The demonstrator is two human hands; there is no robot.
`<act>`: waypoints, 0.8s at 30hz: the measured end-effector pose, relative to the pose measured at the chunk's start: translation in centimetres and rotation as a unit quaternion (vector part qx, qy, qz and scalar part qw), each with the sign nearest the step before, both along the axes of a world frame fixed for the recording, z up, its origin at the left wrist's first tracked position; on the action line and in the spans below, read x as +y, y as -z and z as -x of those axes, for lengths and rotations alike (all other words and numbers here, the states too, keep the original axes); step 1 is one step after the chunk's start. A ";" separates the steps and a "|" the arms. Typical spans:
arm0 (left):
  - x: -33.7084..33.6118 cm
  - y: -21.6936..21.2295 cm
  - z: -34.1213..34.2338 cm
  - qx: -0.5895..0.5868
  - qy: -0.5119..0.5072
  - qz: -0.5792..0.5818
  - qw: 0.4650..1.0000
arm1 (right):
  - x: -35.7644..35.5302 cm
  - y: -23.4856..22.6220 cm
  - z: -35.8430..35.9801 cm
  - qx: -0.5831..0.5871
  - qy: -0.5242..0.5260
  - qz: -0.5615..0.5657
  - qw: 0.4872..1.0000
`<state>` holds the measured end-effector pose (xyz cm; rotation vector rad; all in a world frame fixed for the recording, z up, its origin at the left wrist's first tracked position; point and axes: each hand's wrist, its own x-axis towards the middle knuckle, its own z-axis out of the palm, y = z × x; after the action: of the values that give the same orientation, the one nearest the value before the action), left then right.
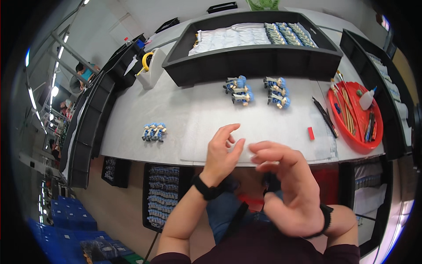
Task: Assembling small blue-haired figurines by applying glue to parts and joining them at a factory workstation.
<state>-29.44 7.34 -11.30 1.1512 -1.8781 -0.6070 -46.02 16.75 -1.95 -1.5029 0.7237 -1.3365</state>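
My left hand [223, 152], with a dark watch on its wrist, hovers over the table's front edge. Its thumb and fingers are bent and apart, with nothing seen between them. To its right my right hand [292, 189] is raised nearer to me, fingers loosely curved and thumb apart; I see nothing in it. Beyond the hands lie small blue-haired figurines in blue and white: one cluster [238, 91] at the middle and another cluster [277, 92] just right of it. Three more figurines [154, 132] stand side by side at the left. Neither hand touches them.
A large black tray [250, 61] with white padding and rows of figurines spans the back. On the right are a red basin [356, 141] of brushes and a squeeze bottle, black pens [325, 116] and a red block [311, 133]. A tape dispenser [151, 70] stands back left.
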 end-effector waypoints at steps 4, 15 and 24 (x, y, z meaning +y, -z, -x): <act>-0.7 2.7 5.0 0.066 -0.041 -0.030 0.997 | 1.1 -3.2 -1.1 -0.176 -0.110 0.082 0.975; 0.1 1.9 4.2 0.074 -0.097 -0.003 0.992 | 16.9 3.2 4.7 -0.141 -0.007 0.095 0.985; -0.1 3.1 3.6 0.092 -0.099 -0.047 0.990 | 19.8 4.1 7.5 -0.068 0.103 0.104 0.987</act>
<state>-33.02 7.22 -14.43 1.2790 -1.5728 -0.6715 -53.50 36.60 -6.01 -1.5106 0.6829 -1.6991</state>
